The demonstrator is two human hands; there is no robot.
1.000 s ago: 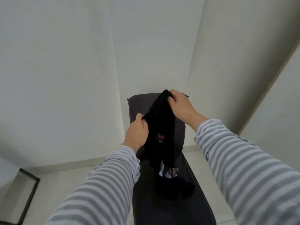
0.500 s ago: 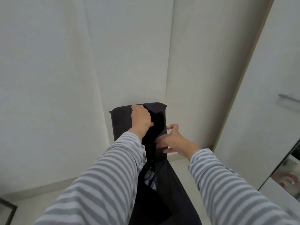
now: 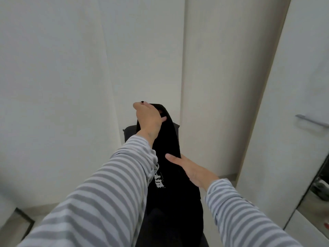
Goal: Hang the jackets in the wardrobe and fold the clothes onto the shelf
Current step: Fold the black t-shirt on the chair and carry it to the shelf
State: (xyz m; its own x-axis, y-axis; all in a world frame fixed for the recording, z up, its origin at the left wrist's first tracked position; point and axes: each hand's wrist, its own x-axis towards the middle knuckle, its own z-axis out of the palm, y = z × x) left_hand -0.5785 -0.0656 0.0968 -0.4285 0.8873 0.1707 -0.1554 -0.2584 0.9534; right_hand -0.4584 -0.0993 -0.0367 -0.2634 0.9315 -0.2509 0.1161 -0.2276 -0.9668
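Your left hand (image 3: 148, 118) grips the black garment's (image 3: 169, 157) top; your right hand (image 3: 190, 168) lies flat on it. Folding unfinished, shelf placement remains.

We have one view only, a wide-angle camera worn on the head, so nothing is shared with a second view. It looks forward and down along both outstretched arms, whose striped sleeves (image 3: 99, 198) enter from the bottom edge and fill much of the lower half (they sit very near the lens). The left hand (image 3: 148, 118) and right hand (image 3: 191, 169) land close to frame centre, on a black garment (image 3: 170, 175). Straight ahead we face a pale wall (image 3: 71, 68), seen near. At the right edge we catch a wardrobe door (image 3: 302, 86) with its handle (image 3: 311, 121). Verticals bow outward toward the frame edges.
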